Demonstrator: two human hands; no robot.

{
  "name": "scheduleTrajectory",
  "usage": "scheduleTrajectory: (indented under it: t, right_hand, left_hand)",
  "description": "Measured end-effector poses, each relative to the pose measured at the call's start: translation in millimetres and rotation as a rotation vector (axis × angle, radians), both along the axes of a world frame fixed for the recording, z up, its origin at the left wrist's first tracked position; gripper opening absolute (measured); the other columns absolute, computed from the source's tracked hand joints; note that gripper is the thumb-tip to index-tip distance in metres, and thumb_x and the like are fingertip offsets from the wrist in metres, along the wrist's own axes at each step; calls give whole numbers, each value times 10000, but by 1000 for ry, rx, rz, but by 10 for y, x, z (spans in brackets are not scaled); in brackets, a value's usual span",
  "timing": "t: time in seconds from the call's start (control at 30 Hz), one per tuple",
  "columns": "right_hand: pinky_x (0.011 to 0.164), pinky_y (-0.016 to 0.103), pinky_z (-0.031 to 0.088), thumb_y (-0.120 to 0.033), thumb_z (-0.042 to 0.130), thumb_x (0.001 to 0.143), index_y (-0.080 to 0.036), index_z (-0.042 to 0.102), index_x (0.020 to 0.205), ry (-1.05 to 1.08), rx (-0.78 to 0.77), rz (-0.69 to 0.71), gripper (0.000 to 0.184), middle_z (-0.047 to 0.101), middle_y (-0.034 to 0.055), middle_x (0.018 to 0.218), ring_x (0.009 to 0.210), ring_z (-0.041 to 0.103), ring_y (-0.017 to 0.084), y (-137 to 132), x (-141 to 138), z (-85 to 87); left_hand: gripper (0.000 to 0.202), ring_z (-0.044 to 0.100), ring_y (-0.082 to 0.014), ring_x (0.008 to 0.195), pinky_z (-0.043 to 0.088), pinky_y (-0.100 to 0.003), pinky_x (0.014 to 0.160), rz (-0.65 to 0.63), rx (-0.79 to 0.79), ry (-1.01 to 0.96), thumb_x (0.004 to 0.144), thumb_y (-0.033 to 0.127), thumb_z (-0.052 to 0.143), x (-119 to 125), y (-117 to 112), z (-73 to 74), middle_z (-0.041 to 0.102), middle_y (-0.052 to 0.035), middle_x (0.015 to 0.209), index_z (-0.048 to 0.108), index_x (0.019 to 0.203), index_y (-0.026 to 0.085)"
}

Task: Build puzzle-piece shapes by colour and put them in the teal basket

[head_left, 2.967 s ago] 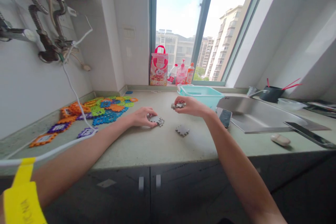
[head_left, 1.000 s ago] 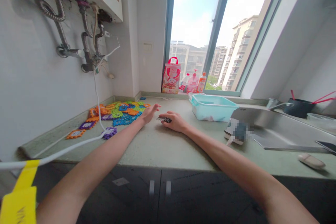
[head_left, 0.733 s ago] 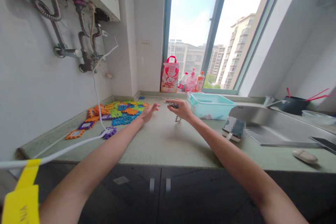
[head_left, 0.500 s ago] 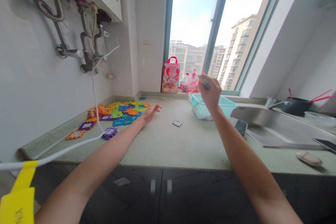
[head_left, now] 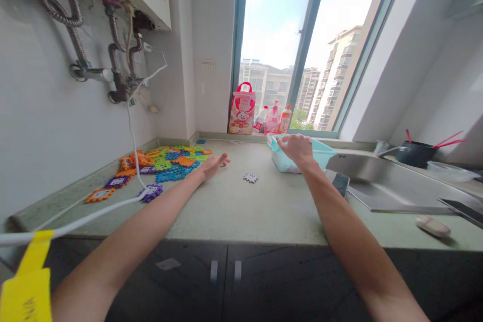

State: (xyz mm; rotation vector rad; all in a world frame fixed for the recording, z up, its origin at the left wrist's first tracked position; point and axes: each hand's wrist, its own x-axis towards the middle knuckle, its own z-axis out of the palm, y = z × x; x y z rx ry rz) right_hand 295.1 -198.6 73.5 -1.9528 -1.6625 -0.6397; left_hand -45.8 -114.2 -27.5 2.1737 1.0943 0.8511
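My left hand (head_left: 214, 165) rests on the countertop with its fingers stretched out and nothing in them. Beside it, to the left, lies a spread of colourful notched puzzle tiles (head_left: 177, 173) in blue, green, orange and purple. One white notched tile (head_left: 250, 177) is by itself on the counter between my hands. My right hand (head_left: 298, 149) is over the near left part of a light turquoise plastic basin (head_left: 281, 161), back of the hand up and thumb pointing left. Its other fingers are hidden from view, so whatever they hold cannot be seen.
A phone (head_left: 338, 183) lies between the basin and the steel sink (head_left: 392, 191). A white cable (head_left: 134, 136) crosses the tiles at left. Bottles (head_left: 272, 119) and a pink bag (head_left: 242, 113) stand by the window. A bar of soap (head_left: 433, 226) sits front right.
My right hand, which held small dark grey pieces raised above the basin, has come down to the basin; those pieces no longer show. My left hand stays by the tiles. The view has shifted slightly.
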Motion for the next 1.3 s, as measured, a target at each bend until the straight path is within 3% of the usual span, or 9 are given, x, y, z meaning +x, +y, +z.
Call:
scheduleTrajectory:
  t: [0.1,0.2,0.37,0.6,0.7,0.87,0.93,1.1,1.3]
  right_hand:
    - [958,384,486,-389,553,1009,-220,838,997,-78,-1,284,332,800,116,1017,1039,710,277,-22,-187,-89]
    - [828,298,531,-402,650,965,-257,834,1061,-14,-260,610,253,816,51,1009,915,743,224,-12,-388,-250]
    - [802,292,546,-451,779,857,-290,830,1126,-51,-523,814,317,824,32,1030,898,766,236,-20,-702,-541]
    - [944,331,533,-300,730,859,-301,759,1289,-58,-249,976,430,786,32,1175,1026,740,245,-115,-850,-481]
    - [1056,369,481,-310,625,950,-253,691,1385,-61,115,817,443,722,74,1325,1167,682,262,-160,-648,-275]
    - [1132,483,408,-342,445,1044,-188,551,1515,-31,540,270,507,609,140,1479,1354,542,312,-222,-162,-19]
    - [1121,520,410,-365,419,1052,-188,608,1460,-16,510,145,484,640,156,1435,1361,537,335,-215,-2,20]
    - [922,544,522,-580,336,1051,-133,836,998,186,63,-77,673,764,238,907,1015,717,407,-128,205,39]
    - [899,504,533,-657,317,1041,-166,843,1062,152,30,-43,720,776,236,987,979,737,390,-66,62,-22]
  left_hand:
    - [1063,680,-359,1171,463,-477,1087,-2,6,9,857,963,156,-3,23,-13,768,-162,1164,794,1171,173]
    - [1076,685,-359,1162,479,-469,1071,-8,11,9,844,974,155,5,32,-16,770,-170,1158,807,1120,164]
    - [1069,701,-357,1129,480,-473,1068,-13,17,-1,831,985,188,20,26,-8,773,-185,1158,817,1072,156]
    - [1067,695,-359,1138,476,-491,1074,-14,39,38,835,980,162,10,53,-17,774,-166,1169,815,1071,169]
    - [1087,696,-376,1124,474,-515,1078,-18,40,37,830,985,159,11,55,-16,772,-193,1149,819,1057,151]
    - [1082,691,-387,1142,466,-519,1099,-29,16,2,791,1017,212,16,49,-11,773,-199,1164,820,1016,151]
    - [1073,691,-388,1149,465,-516,1102,-29,11,2,790,1017,220,18,43,-5,773,-197,1168,818,1012,154]
    - [1065,695,-390,1131,469,-521,1094,-19,35,18,783,1021,205,28,20,18,775,-192,1149,820,975,173]
    - [1062,687,-398,1126,459,-530,1087,-11,62,68,799,1007,170,30,-5,35,772,-190,1148,824,965,187]
